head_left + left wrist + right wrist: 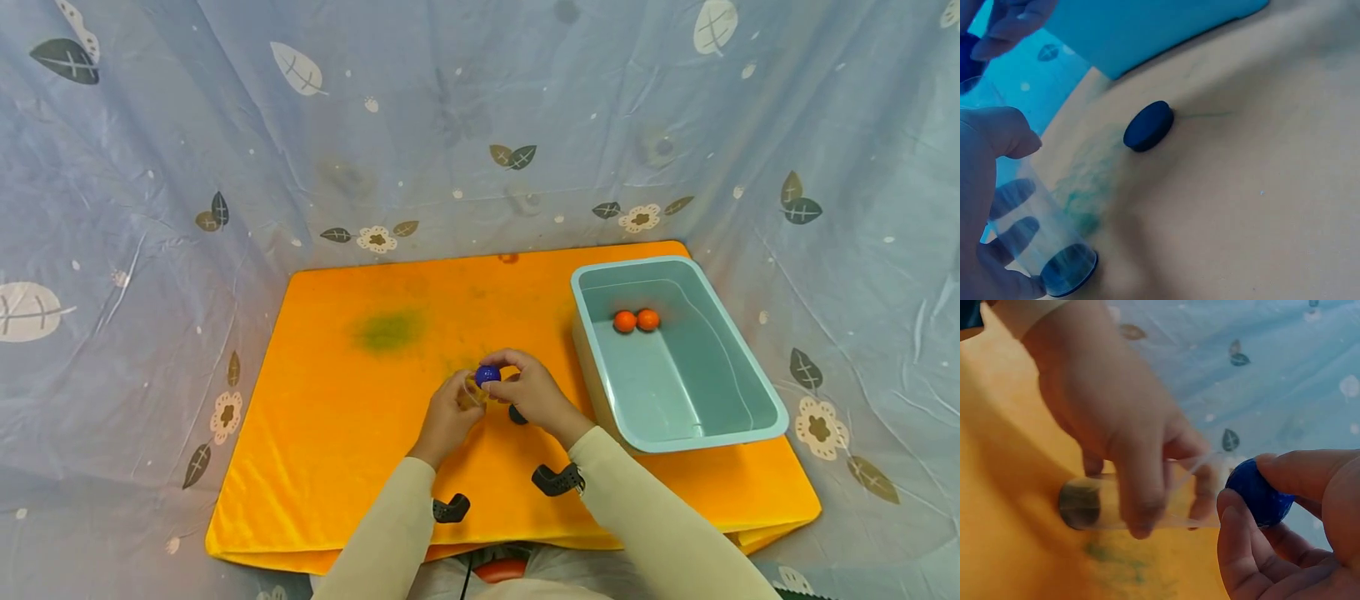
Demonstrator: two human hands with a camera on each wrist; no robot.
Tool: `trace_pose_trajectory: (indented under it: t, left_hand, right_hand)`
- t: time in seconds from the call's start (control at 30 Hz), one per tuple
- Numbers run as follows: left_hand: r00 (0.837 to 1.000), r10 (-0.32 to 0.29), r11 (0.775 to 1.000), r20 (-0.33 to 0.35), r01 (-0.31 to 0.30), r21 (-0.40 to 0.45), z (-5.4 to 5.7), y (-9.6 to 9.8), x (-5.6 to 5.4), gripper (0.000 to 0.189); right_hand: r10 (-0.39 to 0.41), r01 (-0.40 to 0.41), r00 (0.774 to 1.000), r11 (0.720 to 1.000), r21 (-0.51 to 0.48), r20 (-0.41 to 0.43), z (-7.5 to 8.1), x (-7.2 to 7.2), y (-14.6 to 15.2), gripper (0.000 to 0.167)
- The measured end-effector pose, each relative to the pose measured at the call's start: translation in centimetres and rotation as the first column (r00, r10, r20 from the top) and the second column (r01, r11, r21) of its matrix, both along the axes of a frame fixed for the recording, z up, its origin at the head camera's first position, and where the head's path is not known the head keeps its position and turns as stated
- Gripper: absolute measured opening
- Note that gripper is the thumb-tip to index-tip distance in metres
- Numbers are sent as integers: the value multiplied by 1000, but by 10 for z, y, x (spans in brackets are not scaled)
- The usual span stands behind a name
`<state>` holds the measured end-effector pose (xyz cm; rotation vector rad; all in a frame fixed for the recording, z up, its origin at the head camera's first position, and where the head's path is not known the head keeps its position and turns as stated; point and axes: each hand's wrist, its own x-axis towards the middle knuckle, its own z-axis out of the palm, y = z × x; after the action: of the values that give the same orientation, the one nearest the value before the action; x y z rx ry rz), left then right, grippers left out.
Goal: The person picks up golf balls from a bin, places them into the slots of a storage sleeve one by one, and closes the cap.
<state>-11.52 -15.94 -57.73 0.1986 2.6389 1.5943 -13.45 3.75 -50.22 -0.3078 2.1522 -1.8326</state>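
My left hand [444, 423] grips a clear plastic tube [1044, 228] with a dark base, fingers and thumb wrapped round its side. In the right wrist view the tube lies at a slant, its open mouth toward my other hand. A dimpled blue golf ball [1259, 492] is pinched between the thumb and fingers of my right hand [542, 398], right at the tube's mouth. Whether the ball touches the rim I cannot tell. On the cloth beneath my hands rests a round dark cap [1149, 127], partly covered by the right hand in the head view.
A light blue plastic bin [611, 379] stands to the right on the orange cloth [330, 433]. Inside it are two orange balls [625, 322], side by side near the far left. Patterned curtains [450, 125] hang behind the table and along both sides.
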Motion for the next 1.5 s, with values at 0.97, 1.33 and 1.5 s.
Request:
trace_pose_trajectory:
  t: [0.97,1.33,1.5]
  left_hand:
    - [1000,-6,1000,-18,5,-15,-2,0,1,45]
    - [1000,12,1000,-6,-12,-6,-1,1,1,46]
    - [1000,4,1000,-6,-4,8,0,2,2,45]
  right_hand:
    - [-28,31,999,997,71,-42,17,-6,-1,41]
    - [-100,99,995,994,-47,-30,52,-26,25,48]
    - [-136,135,991,988,-79,-5,66,-35,40,53]
